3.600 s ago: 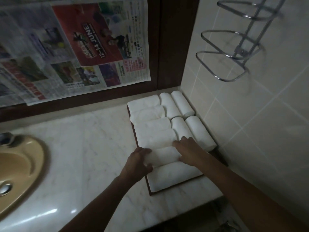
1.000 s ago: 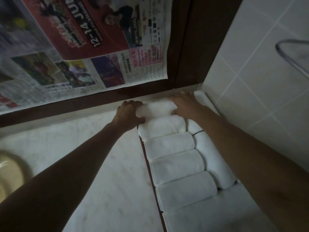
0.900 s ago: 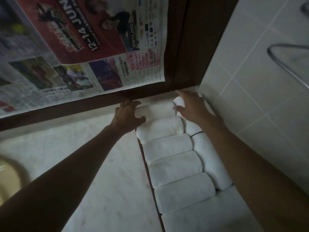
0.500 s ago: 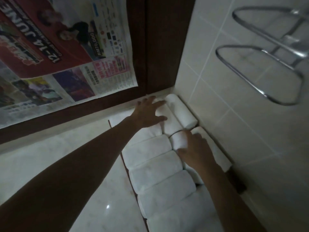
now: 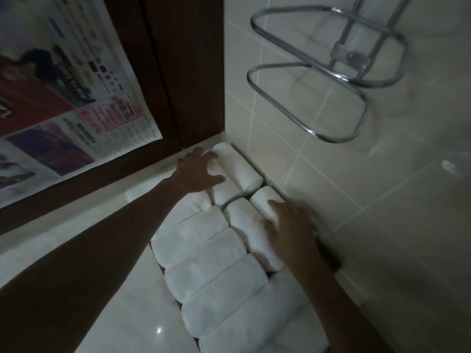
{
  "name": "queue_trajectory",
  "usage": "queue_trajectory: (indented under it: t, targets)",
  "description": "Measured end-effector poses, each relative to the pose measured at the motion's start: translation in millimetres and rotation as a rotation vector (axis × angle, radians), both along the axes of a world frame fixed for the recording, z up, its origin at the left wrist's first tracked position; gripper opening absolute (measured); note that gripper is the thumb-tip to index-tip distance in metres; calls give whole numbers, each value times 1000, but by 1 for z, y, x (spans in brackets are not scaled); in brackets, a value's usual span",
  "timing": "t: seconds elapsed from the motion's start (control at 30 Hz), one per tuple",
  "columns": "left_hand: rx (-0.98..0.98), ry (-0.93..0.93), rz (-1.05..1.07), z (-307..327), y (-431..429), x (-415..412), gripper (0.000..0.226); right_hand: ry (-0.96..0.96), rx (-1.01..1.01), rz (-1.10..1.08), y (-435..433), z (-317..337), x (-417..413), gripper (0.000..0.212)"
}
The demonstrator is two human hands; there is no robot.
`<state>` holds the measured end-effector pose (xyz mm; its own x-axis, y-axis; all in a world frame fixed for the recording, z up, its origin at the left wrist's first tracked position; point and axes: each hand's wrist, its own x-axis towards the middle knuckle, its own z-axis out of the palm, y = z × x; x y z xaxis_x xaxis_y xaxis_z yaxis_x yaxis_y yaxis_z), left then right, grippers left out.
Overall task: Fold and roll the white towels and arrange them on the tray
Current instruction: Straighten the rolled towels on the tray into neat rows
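Towels [image 5: 211,273], already rolled, sit packed side by side on the tray [image 5: 332,259] on the tabletop [image 5: 132,301]. Our right hand [image 5: 290,225] rests flat and loose-fingered on a near roll [image 5: 260,197]. Farther back, our left hand [image 5: 196,171], fingers spread and gripping nothing, presses the corner rolls [image 5: 239,169], probably to square them up.

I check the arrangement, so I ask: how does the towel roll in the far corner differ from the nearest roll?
The corner roll lies along the tiled wall; the nearest roll lies across the tray. The corner roll looks shorter than the nearest roll. The left hand touches the corner roll; no hand touches the nearest roll. Both are white rolls.
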<state>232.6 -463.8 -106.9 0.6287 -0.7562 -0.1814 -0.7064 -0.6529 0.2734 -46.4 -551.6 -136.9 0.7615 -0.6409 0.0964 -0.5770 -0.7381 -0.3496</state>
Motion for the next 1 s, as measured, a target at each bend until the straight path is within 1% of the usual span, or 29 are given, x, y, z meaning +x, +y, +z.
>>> queue_trajectory:
  t: [0.03,0.07,0.13,0.17,0.23,0.33,0.4,0.47,0.63,0.7,0.77,0.83,0.9,1.0]
  targets:
    - [-12,-21,7,-1,-7,0,77,18,-13,-44,-9,1,-8,51]
    - [3,-45,5,-1,-15,-1,78,88,-4,-71,-16,2,-15,56]
    - [91,-66,-26,-3,-32,-4,83,257,31,-73,-18,3,-25,68]
    - [136,-64,-47,-5,-40,-6,86,278,47,-74,-19,1,-28,71]
    - [189,-65,-70,-9,-52,-5,90,250,50,-78,-19,-2,-30,72]
    - [184,-19,-56,-14,-56,1,97,206,-16,-81,-20,-10,-27,72]
    - [170,30,-47,-14,-56,3,97,198,-37,-84,-19,-14,-27,70]
    - [172,23,-65,-14,-55,4,99,185,-45,-73,-19,-17,-26,70]
    - [126,30,-78,-21,-50,9,87,172,-41,-70,-21,-16,-27,70]
    - [75,-27,-61,-21,-44,6,86,142,-47,-71,-19,-11,-30,65]
    - [-14,-90,-15,-19,-34,-3,81,47,-52,-15,-8,-5,-33,61]
    - [-79,-139,7,-17,-19,-16,76,-48,8,67,10,0,-33,57]
    - [-68,-176,4,-17,-4,-28,74,-37,65,131,24,3,-34,55]
    - [16,-165,13,-27,12,-36,76,24,120,212,29,1,-40,61]
